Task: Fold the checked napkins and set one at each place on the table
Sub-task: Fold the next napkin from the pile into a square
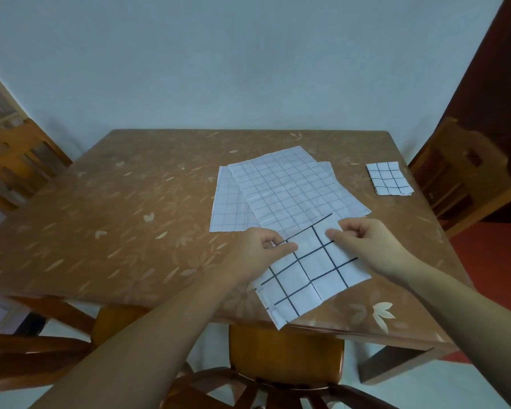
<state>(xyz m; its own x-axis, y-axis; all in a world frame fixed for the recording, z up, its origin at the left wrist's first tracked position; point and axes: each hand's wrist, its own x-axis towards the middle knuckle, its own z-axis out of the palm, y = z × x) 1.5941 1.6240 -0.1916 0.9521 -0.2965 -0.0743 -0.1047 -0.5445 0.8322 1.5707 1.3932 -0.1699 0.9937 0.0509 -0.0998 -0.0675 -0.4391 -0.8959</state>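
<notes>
Your forearms [148, 335] are stretching up from the bottom of the frame over the table's near edge. Your left hand [257, 249] is pinching the upper left edge of a checked napkin [310, 278] between thumb and curled fingers. Your right hand [363, 240] is clamping the upper right edge the same way.

The napkin is lying bold-lined side up at lower centre, askew, with its lowest corner just overhanging the table [115, 216]. A crease is showing across it, so a further fold looks to be the step in hand.

To do it well, you are best matching corner to corner and lining the black checks up before pressing. Draw the sheet wholly onto the table first, so the crease is being run against a firm surface.

Just above your hands, the unfolded stack [292, 187] is lying fanned at centre, touching or slightly under the napkin's far edge; avoid dragging it. One folded napkin [388, 178] is sitting at the right edge, before the right-hand chair [460, 178]. Another chair [18, 160] is standing at the left of the frame, its place bare.
</notes>
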